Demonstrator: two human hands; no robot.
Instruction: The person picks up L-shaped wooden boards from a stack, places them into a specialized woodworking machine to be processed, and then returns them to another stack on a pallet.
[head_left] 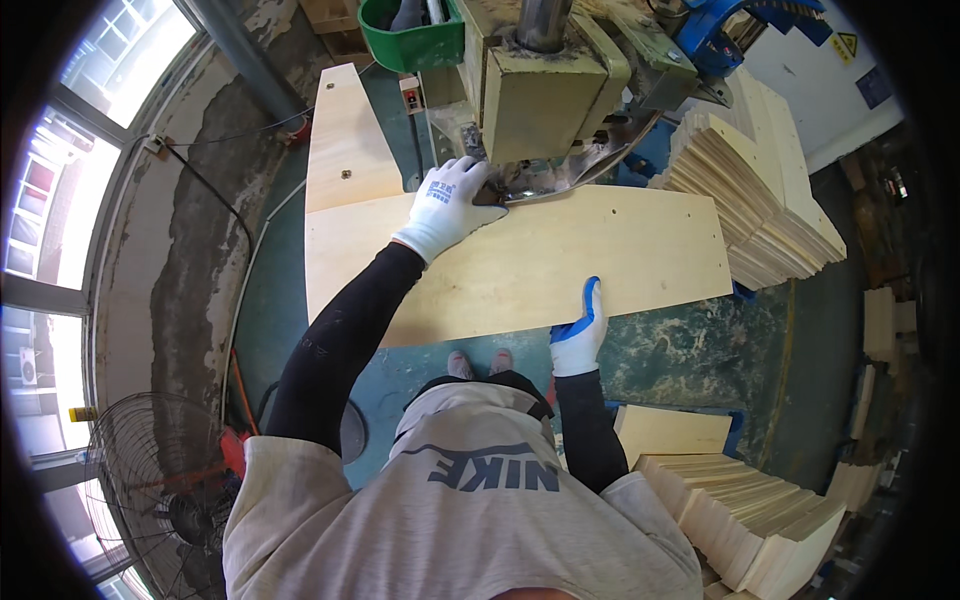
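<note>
A long pale plywood panel (560, 245) lies across in front of me beneath the head of a machine (545, 105). My right hand (582, 335), in a white glove with a blue palm, grips the panel's near edge, thumb on top and fingers hidden underneath. My left hand (447, 210), gloved in white, reaches over the panel to the machine's front. Its fingers and thumb close around a dark, rounded part (487, 196) that looks like a handle. Small holes show near the panel's right end. Another plywood board (345, 140) with dark holes extends away at the far left.
Stacked plywood pieces (755, 185) stand right of the machine, and another stack (745, 505) sits near my right side. A green bin (412, 35) hangs at the machine's left. A wire-caged fan (170, 500) stands at lower left by the windows. Blue machine parts (715, 40) are at far right.
</note>
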